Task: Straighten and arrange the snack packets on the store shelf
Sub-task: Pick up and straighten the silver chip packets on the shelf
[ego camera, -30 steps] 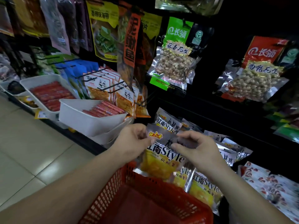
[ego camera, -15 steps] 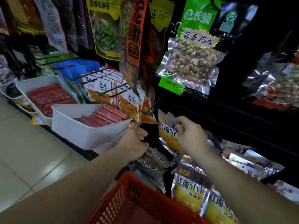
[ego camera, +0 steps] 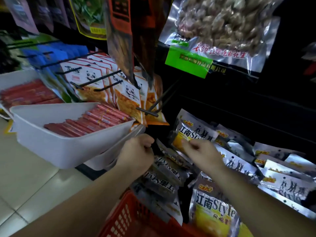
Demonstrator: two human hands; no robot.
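Your right hand (ego camera: pixel 202 155) pinches the lower edge of the upright packet (ego camera: pixel 193 132), which stands at the left end of the shelf row, just beside the leaning packets (ego camera: pixel 239 163). Your left hand (ego camera: pixel 137 151) is curled nearby; I cannot tell whether it holds anything. Step in hand: seating this packet upright. The next move likely calls for a square release, then attention to the slumped packets (ego camera: pixel 162 178) above the red basket (ego camera: pixel 130 218).

Black shelf (ego camera: pixel 239 106), right half of frame: silver-and-yellow snack packets (ego camera: pixel 282 178) overlapping in messy rows, lower right. White tray (ego camera: pixel 51 144) of red sausages (ego camera: pixel 89 122), centre left.
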